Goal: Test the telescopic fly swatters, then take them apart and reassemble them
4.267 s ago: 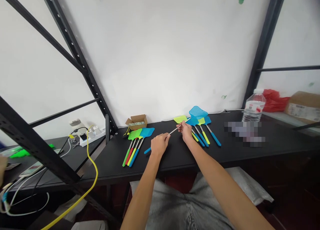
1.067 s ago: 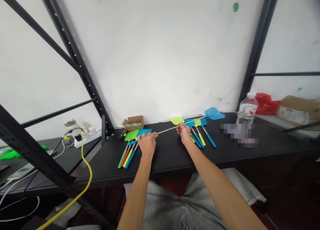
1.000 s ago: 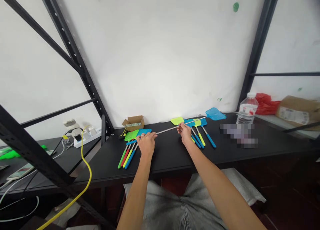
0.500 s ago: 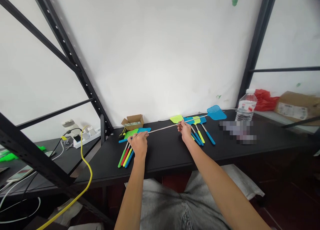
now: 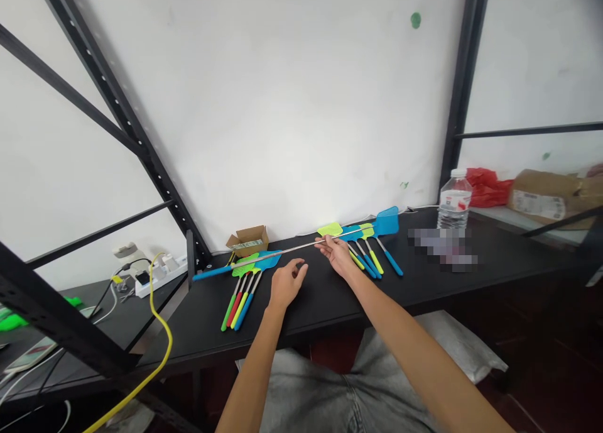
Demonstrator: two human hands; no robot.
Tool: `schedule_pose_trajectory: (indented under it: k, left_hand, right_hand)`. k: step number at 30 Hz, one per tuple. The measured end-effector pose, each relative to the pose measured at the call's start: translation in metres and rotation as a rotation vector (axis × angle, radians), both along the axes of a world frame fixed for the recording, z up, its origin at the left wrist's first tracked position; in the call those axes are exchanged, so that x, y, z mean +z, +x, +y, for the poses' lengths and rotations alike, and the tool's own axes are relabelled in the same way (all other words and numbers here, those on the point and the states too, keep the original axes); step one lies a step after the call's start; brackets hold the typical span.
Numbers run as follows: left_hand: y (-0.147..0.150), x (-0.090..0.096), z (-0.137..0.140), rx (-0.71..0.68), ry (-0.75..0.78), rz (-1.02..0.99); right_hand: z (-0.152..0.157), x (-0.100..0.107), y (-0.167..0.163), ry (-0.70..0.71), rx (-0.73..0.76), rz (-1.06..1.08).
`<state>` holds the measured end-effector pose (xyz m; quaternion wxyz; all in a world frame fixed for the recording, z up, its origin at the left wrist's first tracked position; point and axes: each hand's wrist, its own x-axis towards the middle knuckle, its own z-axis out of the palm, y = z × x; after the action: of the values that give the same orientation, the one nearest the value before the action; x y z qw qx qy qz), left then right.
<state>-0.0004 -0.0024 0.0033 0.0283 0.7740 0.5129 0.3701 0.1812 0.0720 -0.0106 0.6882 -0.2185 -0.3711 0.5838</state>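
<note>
A long blue fly swatter [image 5: 214, 273] stretches across the table, its metal rod drawn out, with the handle at the left and the mesh head at the right. My right hand [image 5: 333, 253] pinches the rod past its middle. Just below the rod, my left hand [image 5: 286, 283] is empty, thumb and fingers apart and curved. Several short swatters lie in a left group, including a red-handled swatter [image 5: 234, 308] and a blue-handled swatter [image 5: 244, 312]. Beyond my right hand lies a second group, with yellow and blue handles, including a blue-handled swatter [image 5: 389, 257].
Behind the left group stands a small open cardboard box [image 5: 249, 239]. A water bottle [image 5: 455, 200] stands at the right of the black table [image 5: 301, 317], beside a blurred patch. A yellow cable [image 5: 162, 323] hangs by the left rack post, near a power strip [image 5: 162, 274].
My left hand has let go of the long swatter and moved right and down. The swatter's blue handle now shows fully at the left. My right hand still holds the rod.
</note>
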Motion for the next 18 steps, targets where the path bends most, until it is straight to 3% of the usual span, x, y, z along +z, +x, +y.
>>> schedule_pose_trajectory:
  k: [5,10,12,18]
  left_hand:
    - [-0.008,0.000,0.008,-0.082,-0.168,-0.424]
    - [-0.015,-0.001,0.016,-0.065,-0.177,-0.708]
    - [-0.017,-0.002,0.019,-0.041,-0.171,-0.803]
    - [-0.023,-0.005,0.021,0.001,-0.079,-1.063]
  right_hand:
    - [-0.012,0.002,-0.012,0.065,0.248,-0.068]
    - [-0.018,0.001,-0.017,0.078,0.400,-0.120]
    - [-0.016,0.000,-0.016,0.050,0.381,-0.107]
    - [-0.006,0.000,-0.007,-0.053,0.132,0.004]
